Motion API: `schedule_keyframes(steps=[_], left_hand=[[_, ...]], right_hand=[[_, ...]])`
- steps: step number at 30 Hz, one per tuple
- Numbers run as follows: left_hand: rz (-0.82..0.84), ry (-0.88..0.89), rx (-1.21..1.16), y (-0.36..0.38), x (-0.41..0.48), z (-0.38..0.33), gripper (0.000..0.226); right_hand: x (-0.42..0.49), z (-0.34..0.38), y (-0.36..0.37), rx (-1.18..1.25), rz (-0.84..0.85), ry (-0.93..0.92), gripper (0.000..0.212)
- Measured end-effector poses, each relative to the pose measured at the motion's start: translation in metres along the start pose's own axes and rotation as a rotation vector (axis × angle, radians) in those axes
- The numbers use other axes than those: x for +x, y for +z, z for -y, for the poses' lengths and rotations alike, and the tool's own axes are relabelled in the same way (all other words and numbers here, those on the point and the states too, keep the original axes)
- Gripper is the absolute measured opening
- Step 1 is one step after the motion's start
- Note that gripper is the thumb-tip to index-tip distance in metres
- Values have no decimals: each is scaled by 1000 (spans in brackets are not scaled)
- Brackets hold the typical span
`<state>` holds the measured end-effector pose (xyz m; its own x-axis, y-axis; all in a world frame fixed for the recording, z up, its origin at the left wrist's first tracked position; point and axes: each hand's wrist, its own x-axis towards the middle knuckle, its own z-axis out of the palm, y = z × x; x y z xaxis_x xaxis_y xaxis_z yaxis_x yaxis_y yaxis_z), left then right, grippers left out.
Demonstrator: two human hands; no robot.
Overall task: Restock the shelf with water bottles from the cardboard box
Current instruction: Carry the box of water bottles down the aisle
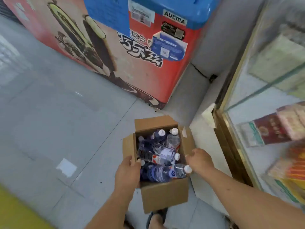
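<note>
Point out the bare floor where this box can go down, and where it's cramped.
Widest free patch: the grey floor tiles left of the cardboard box, bordered by the freezer beyond. Cramped: the strip between freezer and glass counter, and right of the box against the counter's base.

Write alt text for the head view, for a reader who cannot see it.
A person's left hand and right hand grip opposite sides of an open cardboard box of jumbled water bottles over a grey floor. A red and blue freezer stands behind it, a glass display case to the right.
</note>
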<state>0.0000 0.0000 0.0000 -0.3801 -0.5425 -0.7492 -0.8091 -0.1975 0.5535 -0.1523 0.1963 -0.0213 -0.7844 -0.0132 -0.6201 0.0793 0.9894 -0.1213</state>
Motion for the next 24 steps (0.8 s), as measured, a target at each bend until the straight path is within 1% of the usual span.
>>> schedule_keyframes(steps=[3, 5, 7, 10, 12, 14, 15, 17, 19, 20, 21, 22, 23, 24], left_hand=[[4, -25, 70, 26, 48, 19, 60], [20, -42, 63, 40, 75, 27, 64], [23, -21, 59, 49, 97, 33, 66], [-23, 16, 96, 57, 125, 36, 64], [-45, 19, 116, 60, 136, 38, 52], [-20, 27, 110, 65, 144, 43, 29], [0, 31, 93, 67, 148, 48, 24], [42, 22, 75, 70, 156, 59, 25], [81, -21, 69, 68, 164, 67, 13], [96, -45, 96, 67, 167, 69, 5], [115, -58, 152, 67, 169, 71, 8], [118, -53, 232, 69, 170, 73, 15], [80, -36, 339, 71, 171, 74, 20], [9, -9, 434, 73, 170, 74, 22]], right_hand=[[38, -4, 20, 28, 17, 25, 41], [54, -5, 31, 61, 0, 35, 43], [66, -6, 42, 105, -34, 27, 40], [80, -4, 53, 149, -60, 20, 29], [86, -3, 62, 159, -41, 10, 24], [93, -3, 73, 210, -37, 10, 20], [98, -4, 79, 225, -45, 0, 18], [111, -7, 89, 207, -49, -7, 15], [124, -12, 94, 143, -3, -9, 13], [130, -13, 95, 115, 32, -6, 12], [135, -15, 96, 94, 57, -1, 10], [139, -15, 98, 75, 66, 11, 10], [142, -15, 101, 58, 55, 26, 12], [142, -14, 104, 45, 27, 44, 16]])
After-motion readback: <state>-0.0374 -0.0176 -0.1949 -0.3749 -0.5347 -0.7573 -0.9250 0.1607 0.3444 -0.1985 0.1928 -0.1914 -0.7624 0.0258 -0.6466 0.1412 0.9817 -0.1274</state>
